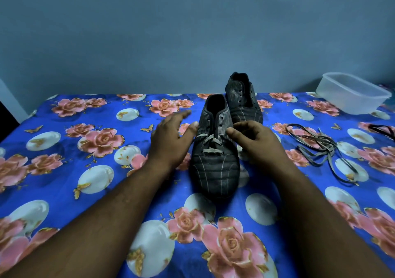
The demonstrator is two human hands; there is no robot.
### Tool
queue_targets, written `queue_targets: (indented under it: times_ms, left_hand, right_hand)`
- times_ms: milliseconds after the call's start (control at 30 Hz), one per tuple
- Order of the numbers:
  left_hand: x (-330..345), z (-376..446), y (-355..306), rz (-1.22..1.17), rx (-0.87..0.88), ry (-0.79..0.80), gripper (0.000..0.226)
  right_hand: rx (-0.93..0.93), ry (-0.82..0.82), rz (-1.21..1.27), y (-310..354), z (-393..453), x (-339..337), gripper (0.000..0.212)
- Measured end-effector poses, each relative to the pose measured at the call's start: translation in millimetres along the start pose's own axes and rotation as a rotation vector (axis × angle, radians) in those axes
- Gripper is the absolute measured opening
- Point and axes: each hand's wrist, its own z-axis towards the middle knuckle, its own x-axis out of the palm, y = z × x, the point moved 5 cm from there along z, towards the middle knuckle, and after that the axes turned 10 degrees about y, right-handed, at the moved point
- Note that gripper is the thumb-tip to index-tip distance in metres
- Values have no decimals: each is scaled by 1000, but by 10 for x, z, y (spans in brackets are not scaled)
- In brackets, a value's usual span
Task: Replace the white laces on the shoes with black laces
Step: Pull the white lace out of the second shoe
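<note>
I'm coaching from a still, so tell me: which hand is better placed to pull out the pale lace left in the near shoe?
Right, probably. The right hand has curled fingers at the pale lace on the near dark striped shoe; the left hand is open beside it.

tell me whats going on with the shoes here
A person is unlacing shoes on a floral cloth. The near shoe keeps white lace in its lower eyelets; both hands, left hand and right hand, flank it. The far shoe looks laceless. A loose lace lies right.
</note>
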Motion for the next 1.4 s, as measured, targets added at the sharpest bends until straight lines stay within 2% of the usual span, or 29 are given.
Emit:
queue_targets:
  times_ms: [67,200,400,500,633,733,900,967,1067,1167,1267,1333,1400]
  left_hand:
    - [45,-60,-78,-79,32,71,42]
    - [48,-84,-121,-100,40,67,42]
    - [18,-85,-97,-260,0,2,46]
    - [39,-73,-78,-317,-20,31,37]
    - [69,-85,-90,-337,-39,88,45]
    - [62,-86,-106,-230,-20,54,43]
    - [-34,-49,-3,248,-135,-120,30]
    - [-35,-30,64,372,-188,-78,34]
    - [19,0,102,495,-179,6,36]
    - [30,-9,-14,277,-3,-7,43]
    - [132,-57,-126,-26,166,139,56]
    - [207,-83,-131,-134,179,256,70]
    - [232,-82,-103,-126,170,305,86]
  right_hand:
    - [8,52,64,22,-18,30,58]
    - [-21,131,142,41,-33,90,52]
    - [-77,46,123,34,-20,193,41]
    - [-74,8,93,16,-1,213,40]
    - [-55,-34,33,-5,11,196,40]
    - [-61,-87,-126,31,-4,146,42]
    - [-201,-173,-327,237,-71,84,41]
    - [-290,-215,-420,356,-126,101,33]
    - [-316,-199,-512,449,-175,159,24]
    - [-288,-187,-591,480,-187,202,23]
    - [-279,-188,-615,488,-182,191,23]
    - [-295,-188,-620,485,-178,189,21]
    - [-319,-187,-618,483,-178,199,17]
